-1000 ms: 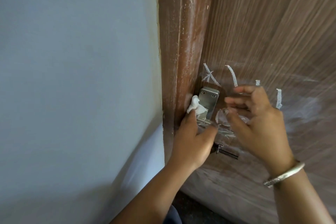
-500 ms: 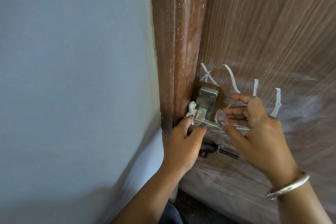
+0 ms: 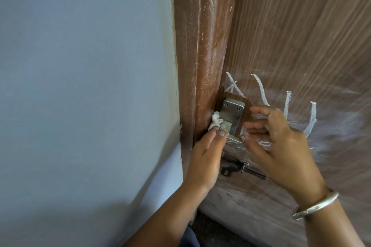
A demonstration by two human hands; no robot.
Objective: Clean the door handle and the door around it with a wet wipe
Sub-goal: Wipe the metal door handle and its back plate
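Observation:
A metal door handle point(image 3: 292, 115) with a screwed plate sits on the brown wooden door point(image 3: 301, 36), near its left edge. My left hand point(image 3: 206, 155) pinches a small crumpled white wet wipe point(image 3: 275, 123) against the left side of the handle's base. My right hand point(image 3: 281, 146) hovers just right of the handle with fingers spread, its thumb tip near the lever; whether it touches is unclear. White chalk marks point(image 3: 261, 90) streak the door above and right of the handle.
A brown door frame point(image 3: 198, 56) stands left of the handle, with a pale blue wall point(image 3: 86, 86) beyond it. A dark sliding bolt point(image 3: 243, 169) is fixed to the door below the handle. A metal bangle point(image 3: 315, 205) circles my right wrist.
My left hand has slid the wipe slightly down along the handle's left side. My right hand has shifted a little but stays beside the lever.

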